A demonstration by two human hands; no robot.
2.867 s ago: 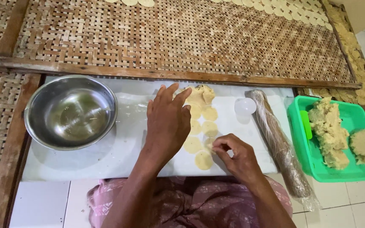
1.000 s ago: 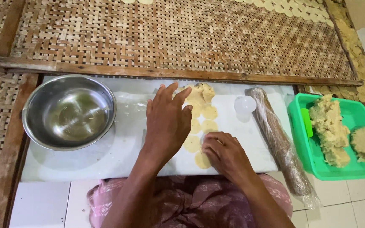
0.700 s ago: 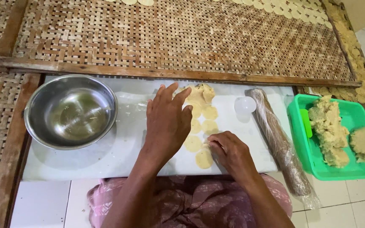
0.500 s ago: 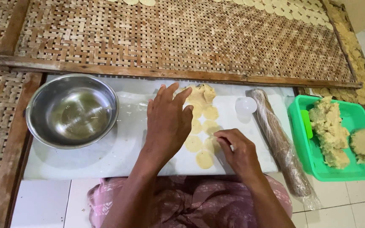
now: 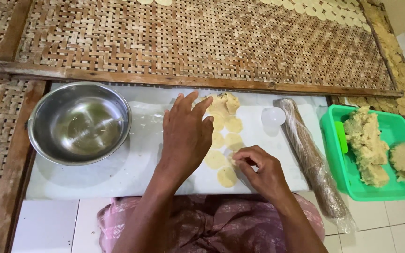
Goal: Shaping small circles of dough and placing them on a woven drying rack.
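A: Looking at the left hand (image 5: 186, 136): lying flat and spread, fingers wide, pressing on the white board (image 5: 132, 164) just beside the column of small dough discs (image 5: 223, 157); gripping nothing.

B: Seeing the right hand (image 5: 258, 171) differently: fingers pinched narrow at the edge of a disc near the board's front edge; hard to tell whether lifting it or only touching it; possibly hiding a small cutter, impossible to say.

A: Worrying about tearing, probably; thin discs lying close together, nearly touching, so pulling one carelessly risking stretching or dragging its neighbour.

B: Also risking a smear from the left palm, sliding sideways onto the discs; resting right next to them.

A: Noting the leftover dough lump (image 5: 223, 103) sitting at the back edge of the board, at the top of the column.

B: Noting the wrapped rolling pin (image 5: 312, 161) lying along the right edge, overhanging the front; likely rolling off if bumped by the right elbow.

A: Metal bowl (image 5: 79, 122) standing at the left; green tray (image 5: 376, 187) with crumbly dough off to the right; woven mat (image 5: 202, 42) with more discs lying beyond.
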